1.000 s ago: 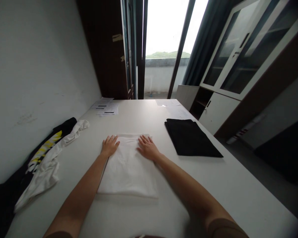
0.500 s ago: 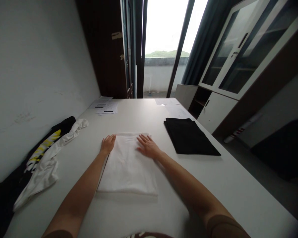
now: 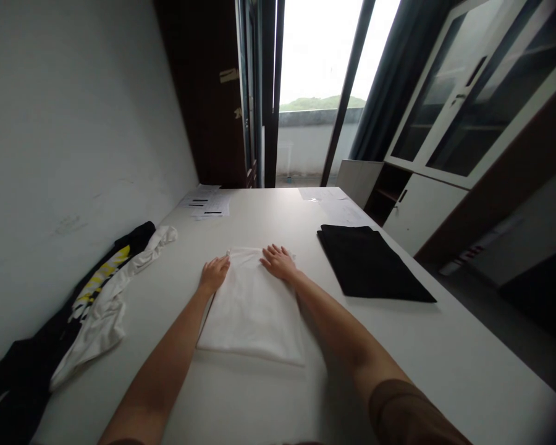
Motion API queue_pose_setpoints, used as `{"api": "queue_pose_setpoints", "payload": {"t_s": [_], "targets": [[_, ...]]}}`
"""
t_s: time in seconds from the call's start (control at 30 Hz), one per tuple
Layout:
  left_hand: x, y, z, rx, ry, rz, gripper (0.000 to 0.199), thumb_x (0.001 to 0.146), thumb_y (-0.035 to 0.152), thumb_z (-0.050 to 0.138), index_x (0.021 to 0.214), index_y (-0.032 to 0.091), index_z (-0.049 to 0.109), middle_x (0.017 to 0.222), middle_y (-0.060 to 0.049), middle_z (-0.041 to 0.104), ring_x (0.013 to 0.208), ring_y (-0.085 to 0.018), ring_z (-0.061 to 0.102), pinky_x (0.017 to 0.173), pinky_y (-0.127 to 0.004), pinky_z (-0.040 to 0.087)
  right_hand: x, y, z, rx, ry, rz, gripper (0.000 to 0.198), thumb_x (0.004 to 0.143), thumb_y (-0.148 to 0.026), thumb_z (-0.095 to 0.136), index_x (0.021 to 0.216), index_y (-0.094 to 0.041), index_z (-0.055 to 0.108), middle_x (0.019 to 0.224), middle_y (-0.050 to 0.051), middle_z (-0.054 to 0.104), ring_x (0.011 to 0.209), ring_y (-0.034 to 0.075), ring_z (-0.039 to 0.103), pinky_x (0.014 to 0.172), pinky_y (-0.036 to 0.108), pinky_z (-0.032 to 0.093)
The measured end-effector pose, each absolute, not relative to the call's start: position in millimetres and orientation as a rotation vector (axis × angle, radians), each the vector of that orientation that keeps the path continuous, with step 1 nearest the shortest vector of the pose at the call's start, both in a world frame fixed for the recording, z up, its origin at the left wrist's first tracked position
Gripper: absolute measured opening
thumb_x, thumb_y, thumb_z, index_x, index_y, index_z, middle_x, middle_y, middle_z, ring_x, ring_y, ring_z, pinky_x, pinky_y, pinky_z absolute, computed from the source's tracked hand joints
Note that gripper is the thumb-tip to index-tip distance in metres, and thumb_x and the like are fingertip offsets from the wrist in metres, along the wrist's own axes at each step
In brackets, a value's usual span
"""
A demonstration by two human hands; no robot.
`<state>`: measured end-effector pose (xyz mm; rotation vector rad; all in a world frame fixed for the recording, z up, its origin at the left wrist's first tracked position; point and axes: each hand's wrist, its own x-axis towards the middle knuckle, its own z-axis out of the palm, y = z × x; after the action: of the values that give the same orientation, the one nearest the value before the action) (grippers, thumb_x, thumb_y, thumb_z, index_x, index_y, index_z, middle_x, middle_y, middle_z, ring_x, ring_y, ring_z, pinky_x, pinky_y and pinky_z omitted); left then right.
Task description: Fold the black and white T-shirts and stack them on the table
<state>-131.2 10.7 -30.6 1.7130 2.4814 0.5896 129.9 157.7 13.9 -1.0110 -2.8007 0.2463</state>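
A white cloth point(image 3: 258, 312), folded into a flat rectangle, lies on the white table in front of me; whether it is a garment I cannot tell. My left hand point(image 3: 215, 273) rests at its far left corner, palm down with fingers extended. Across from it, my right hand point(image 3: 278, 262) lies flat on the cloth's far right part, fingers a little apart. Neither hand grips the fabric. Parts of the cloth's far edge and right side are hidden beneath my right hand and forearm.
Folded black fabric point(image 3: 375, 262) lies to the right on the table point(image 3: 269, 216). Along the left wall are a crumpled white garment point(image 3: 104, 315) and a black one with yellow print point(image 3: 102, 272). Paper sheets point(image 3: 210, 204) lie at the far end, near a white cabinet point(image 3: 426, 204).
My right hand has slid slightly toward the cloth's far edge. The left hand stays at the far left corner. The whole view has shifted, so everything appears further right.
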Motion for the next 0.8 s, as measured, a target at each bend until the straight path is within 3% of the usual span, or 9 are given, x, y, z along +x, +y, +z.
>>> {"api": "queue_pose_setpoints", "payload": {"t_s": [0.13,0.27,0.33,0.5,0.57,0.63,0.8], "targets": [[-132,11,-34,1.828,2.427,0.541,0.054,0.100,0.047,0.051,0.152,0.032,0.048,0.159,-0.005,0.046,0.149,-0.026,0.036,0.124,-0.052,0.020,131,111,10,-0.717,-2.841,0.266,0.071,0.104,-0.063,0.031,0.161,-0.020,0.034,0.168,0.013,0.023,0.157,0.028,0.015,0.126,0.051,0.010],[-131,9,-33,1.886,2.395,0.496,0.049,0.102,0.041,0.047,0.150,0.036,0.049,0.160,-0.001,0.043,0.149,-0.026,0.035,0.123,-0.054,0.022,137,52,1,-0.023,-2.932,0.343,0.068,0.104,-0.065,0.031,0.161,-0.029,0.031,0.168,0.006,0.023,0.157,0.022,0.016,0.127,0.045,0.006],[-130,8,-30,1.876,2.404,0.493,0.047,0.102,0.040,0.046,0.148,0.035,0.052,0.160,-0.001,0.044,0.149,-0.026,0.036,0.123,-0.053,0.022,146,57,0,-0.061,-2.956,0.350,0.066,0.104,-0.064,0.032,0.161,-0.030,0.033,0.168,0.005,0.025,0.156,0.022,0.017,0.127,0.045,0.007],[-128,6,-27,1.856,2.416,0.506,0.046,0.103,0.039,0.045,0.147,0.034,0.053,0.159,-0.001,0.045,0.148,-0.026,0.036,0.123,-0.053,0.023,179,142,14,-1.054,-2.810,0.207,0.065,0.106,-0.058,0.030,0.161,-0.022,0.034,0.167,0.011,0.025,0.156,0.027,0.018,0.125,0.052,0.012],[-128,6,-28,1.862,2.417,0.512,0.046,0.102,0.039,0.045,0.147,0.033,0.054,0.158,-0.001,0.046,0.148,-0.026,0.037,0.123,-0.052,0.024,188,156,20,-1.219,-2.742,0.164,0.067,0.106,-0.057,0.029,0.161,-0.020,0.033,0.168,0.014,0.023,0.157,0.029,0.016,0.125,0.055,0.011],[-128,7,-28,1.862,2.426,0.512,0.045,0.102,0.039,0.045,0.146,0.034,0.054,0.158,-0.001,0.047,0.148,-0.025,0.037,0.123,-0.052,0.024,190,140,21,-1.089,-2.785,0.166,0.069,0.105,-0.059,0.030,0.161,-0.019,0.031,0.168,0.014,0.020,0.157,0.029,0.013,0.126,0.055,0.009],[-127,7,-28,1.871,2.438,0.504,0.045,0.103,0.038,0.044,0.146,0.033,0.054,0.158,-0.002,0.047,0.147,-0.024,0.038,0.123,-0.050,0.024,186,44,16,-0.277,-2.946,0.382,0.070,0.104,-0.061,0.037,0.163,-0.025,0.026,0.169,0.008,0.021,0.157,0.024,0.014,0.127,0.047,0.008]]}}
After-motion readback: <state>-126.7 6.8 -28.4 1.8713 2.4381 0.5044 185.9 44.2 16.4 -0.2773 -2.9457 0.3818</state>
